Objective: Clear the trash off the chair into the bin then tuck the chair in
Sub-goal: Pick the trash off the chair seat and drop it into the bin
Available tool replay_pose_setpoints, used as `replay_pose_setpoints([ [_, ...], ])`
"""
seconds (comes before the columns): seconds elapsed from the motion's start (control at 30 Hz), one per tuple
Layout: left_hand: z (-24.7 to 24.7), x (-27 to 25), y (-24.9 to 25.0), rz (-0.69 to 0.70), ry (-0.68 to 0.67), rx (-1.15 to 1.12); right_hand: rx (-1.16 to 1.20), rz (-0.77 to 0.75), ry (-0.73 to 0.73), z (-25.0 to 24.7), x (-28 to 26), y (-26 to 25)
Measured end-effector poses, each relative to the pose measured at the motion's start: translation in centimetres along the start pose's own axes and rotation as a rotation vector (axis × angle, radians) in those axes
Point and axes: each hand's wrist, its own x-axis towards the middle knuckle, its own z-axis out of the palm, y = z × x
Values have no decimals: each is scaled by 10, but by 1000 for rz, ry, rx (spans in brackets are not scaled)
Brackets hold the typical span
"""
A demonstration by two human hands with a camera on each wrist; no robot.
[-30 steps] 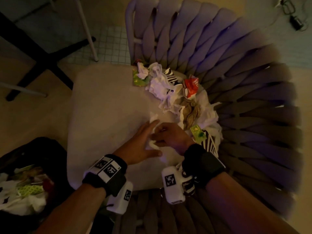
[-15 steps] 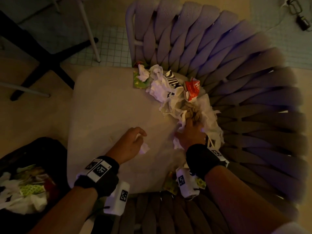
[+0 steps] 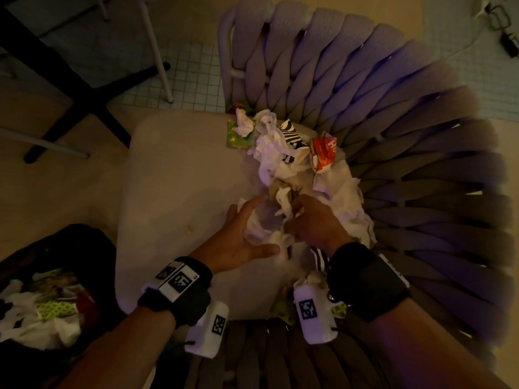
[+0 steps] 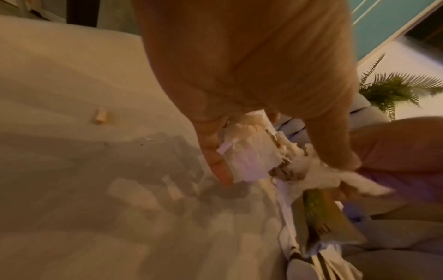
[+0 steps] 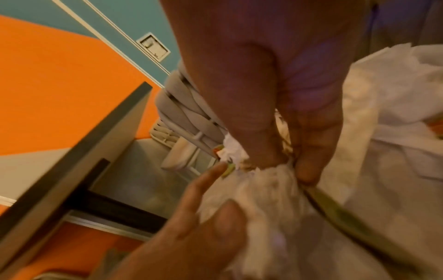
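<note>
Trash lies heaped on the beige seat cushion (image 3: 174,175) of a chair with a woven grey back (image 3: 393,113): white tissues (image 3: 269,153), a zebra-striped wrapper (image 3: 290,134), a red wrapper (image 3: 323,153) and a green wrapper (image 3: 236,138). My right hand (image 3: 295,217) (image 5: 287,166) pinches a crumpled white tissue clump (image 5: 263,181) between thumb and fingers. My left hand (image 3: 268,223) (image 4: 282,170) lies beside it with straight fingers, cupping the same tissue (image 4: 249,161) from the left. The black bin (image 3: 70,248) at lower left holds trash.
A small beige crumb (image 3: 189,228) lies on the bare left part of the cushion. More wrappers (image 3: 283,307) lie at the cushion's front edge under my right wrist. A black table base (image 3: 84,94) and white legs (image 3: 157,51) stand on the floor beyond the chair.
My left hand has moved right and uncurled against the tissue. My right hand has drawn back from the pile with a clump of white tissue between its fingers.
</note>
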Motion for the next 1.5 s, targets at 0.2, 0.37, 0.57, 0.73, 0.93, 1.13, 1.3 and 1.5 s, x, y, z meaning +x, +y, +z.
replay_pose_setpoints([
  [0.2, 3, 4, -1, 110, -78, -122, 133, -104, -194, 15, -11, -18],
  [0.37, -9, 4, -18, 95, 98, -24, 526, -12, -379, 20, -17, -13],
  [0.57, -17, -8, -28, 1, 166, -66, 117, -219, -179, 23, -24, -15],
  [0.73, -23, -25, -30, -44, 179, -286, -16, -251, -326, 55, -34, -39],
  [0.93, -54, -59, -54, -69, 285, -449, -190, -285, -259, 107, -34, -81],
  [1.13, -117, -130, -117, -102, 406, -404, -270, -397, -251, 167, -40, -127],
  [1.3, -174, -221, -199, -216, 614, -393, -376, -428, -363, 268, -47, -170],
  [1.5, -214, -308, -324, -512, 717, -294, -325, -306, -581, 423, -53, -196],
])
